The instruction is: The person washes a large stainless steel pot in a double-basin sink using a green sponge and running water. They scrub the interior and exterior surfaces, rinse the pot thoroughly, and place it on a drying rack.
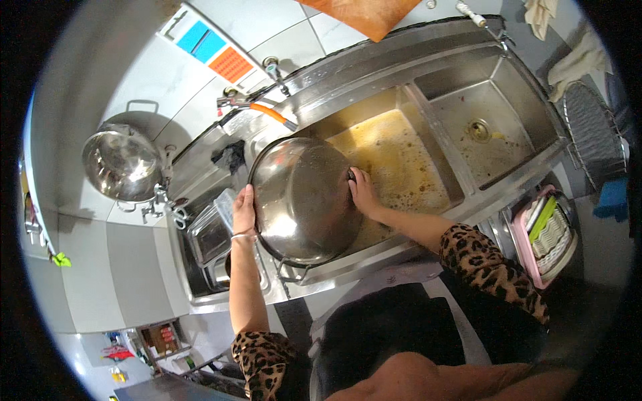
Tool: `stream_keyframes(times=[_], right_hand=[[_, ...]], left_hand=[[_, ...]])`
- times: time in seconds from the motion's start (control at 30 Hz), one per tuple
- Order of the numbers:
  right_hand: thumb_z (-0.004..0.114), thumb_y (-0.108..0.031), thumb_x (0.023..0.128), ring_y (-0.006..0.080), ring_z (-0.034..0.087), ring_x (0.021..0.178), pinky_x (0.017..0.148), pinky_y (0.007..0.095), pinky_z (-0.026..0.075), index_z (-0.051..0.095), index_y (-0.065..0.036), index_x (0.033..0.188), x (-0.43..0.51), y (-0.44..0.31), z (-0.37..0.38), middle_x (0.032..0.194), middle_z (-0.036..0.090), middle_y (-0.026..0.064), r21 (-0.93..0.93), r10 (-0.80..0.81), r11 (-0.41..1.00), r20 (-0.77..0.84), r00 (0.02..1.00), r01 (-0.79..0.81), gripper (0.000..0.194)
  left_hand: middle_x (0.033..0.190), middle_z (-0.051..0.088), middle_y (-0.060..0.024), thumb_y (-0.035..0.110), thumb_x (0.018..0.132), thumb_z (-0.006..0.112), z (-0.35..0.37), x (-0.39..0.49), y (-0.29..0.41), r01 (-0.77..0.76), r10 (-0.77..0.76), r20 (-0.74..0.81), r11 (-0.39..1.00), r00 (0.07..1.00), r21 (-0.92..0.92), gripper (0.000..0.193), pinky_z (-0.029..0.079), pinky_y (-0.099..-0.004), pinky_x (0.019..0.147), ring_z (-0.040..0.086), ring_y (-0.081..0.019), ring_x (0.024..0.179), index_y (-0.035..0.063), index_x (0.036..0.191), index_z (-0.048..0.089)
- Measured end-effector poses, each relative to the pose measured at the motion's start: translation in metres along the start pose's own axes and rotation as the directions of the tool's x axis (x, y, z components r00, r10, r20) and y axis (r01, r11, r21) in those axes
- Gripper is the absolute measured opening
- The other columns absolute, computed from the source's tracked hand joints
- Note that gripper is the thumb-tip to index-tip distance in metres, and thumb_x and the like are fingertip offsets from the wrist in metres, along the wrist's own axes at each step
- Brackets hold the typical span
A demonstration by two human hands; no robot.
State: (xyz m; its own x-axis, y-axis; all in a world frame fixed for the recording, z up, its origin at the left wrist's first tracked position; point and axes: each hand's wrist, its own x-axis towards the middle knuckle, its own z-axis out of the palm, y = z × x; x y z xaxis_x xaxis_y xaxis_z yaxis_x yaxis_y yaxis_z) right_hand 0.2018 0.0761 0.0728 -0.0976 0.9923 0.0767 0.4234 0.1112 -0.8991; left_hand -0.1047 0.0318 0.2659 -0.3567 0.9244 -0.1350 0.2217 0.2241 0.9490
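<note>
A large round stainless-steel pan (306,205), with a loop handle at its near rim, is tilted with its underside towards me over the left part of a sink basin. Yellowish, foamy water (396,155) lies in that basin. My left hand (244,208), with a bangle at the wrist, grips the pan's left rim. My right hand (363,193) presses a dark scrubbing pad (351,175) against the pan's right side; most of the pad is hidden by the fingers. A tap with an orange hose end (271,115) points towards the pan's far edge.
The right basin (481,130) has a drain and food scraps. A metal bowl (122,165) hangs by wall taps at left. Clear containers (210,240) and a dark cloth or bag (230,155) sit left of the pan. A pink basket (526,240) with trays stands at right.
</note>
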Motion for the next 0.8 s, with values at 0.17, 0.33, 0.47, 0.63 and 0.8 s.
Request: stream_keyframes(times=[0.17, 0.33, 0.47, 0.63, 0.8], right_hand=[[0.055, -0.024, 0.1, 0.0442, 0.05, 0.124, 0.108, 0.0486, 0.04, 0.052, -0.002, 0.137, 0.023, 0.04, -0.072, 0.135, 0.053, 0.0246, -0.559, 0.286, 0.829, 0.423, 0.86, -0.001, 0.044], [0.061, -0.032, 0.097, 0.0346, 0.059, 0.115, 0.098, 0.0475, 0.049, 0.058, -0.007, 0.133, 0.013, 0.095, -0.11, 0.128, 0.059, 0.0185, -0.139, -0.117, 0.975, 0.337, 0.934, 0.172, 0.044], [0.053, -0.048, 0.101, 0.0285, 0.059, 0.115, 0.099, 0.047, 0.049, 0.049, -0.009, 0.142, -0.011, 0.017, -0.165, 0.133, 0.058, 0.0117, 0.169, 0.25, 0.927, 0.384, 0.889, -0.334, 0.057], [0.037, -0.074, 0.097, 0.0268, 0.049, 0.128, 0.102, 0.0517, 0.044, 0.041, -0.019, 0.15, -0.009, 0.015, -0.202, 0.145, 0.047, 0.0042, 0.582, 0.414, 0.348, 0.609, 0.677, -0.735, 0.076], [0.039, -0.069, 0.099, 0.0288, 0.044, 0.133, 0.105, 0.0508, 0.042, 0.038, -0.021, 0.15, 0.0, 0.003, -0.27, 0.148, 0.042, 0.0054, 0.761, 0.126, 0.334, 0.548, 0.827, -0.556, 0.07]], left_hand=[[0.1, 0.066, 0.0035, 0.028, 0.103, 0.059, 0.036, -0.021, 0.042, 0.175, -0.155, 0.118, 0.966, 0.981, -0.189, 0.022, 0.047, -0.0244, 0.08, 0.059, -0.0086, 0.089, 0.0088, 0.112, 0.065], [0.089, 0.066, 0.0065, 0.023, 0.099, 0.066, 0.11, -0.023, 0.093, 0.105, -0.022, 0.314, 0.963, 0.949, -0.25, 0.013, 0.046, -0.022, 0.074, 0.059, -0.0066, 0.081, 0.0107, 0.104, 0.067], [0.102, 0.069, 0.0016, 0.02, 0.098, 0.065, 0.11, -0.042, 0.157, 0.131, -0.033, 0.291, 0.937, 0.956, -0.323, 0.017, 0.05, -0.0257, 0.084, 0.063, -0.0106, 0.091, 0.0074, 0.11, 0.066], [0.127, 0.066, -0.009, 0.032, 0.101, 0.059, 0.108, -0.045, 0.191, 0.262, -0.089, 0.304, 0.761, 0.948, -0.594, 0.042, 0.049, -0.0392, 0.102, 0.062, -0.0272, 0.114, 0.0072, 0.134, 0.06], [0.132, 0.063, -0.009, 0.03, 0.099, 0.062, 0.154, -0.051, 0.23, 0.142, 0.021, 0.28, 0.822, 0.96, -0.551, 0.045, 0.05, -0.041, 0.101, 0.061, -0.0255, 0.116, 0.0056, 0.137, 0.056]])
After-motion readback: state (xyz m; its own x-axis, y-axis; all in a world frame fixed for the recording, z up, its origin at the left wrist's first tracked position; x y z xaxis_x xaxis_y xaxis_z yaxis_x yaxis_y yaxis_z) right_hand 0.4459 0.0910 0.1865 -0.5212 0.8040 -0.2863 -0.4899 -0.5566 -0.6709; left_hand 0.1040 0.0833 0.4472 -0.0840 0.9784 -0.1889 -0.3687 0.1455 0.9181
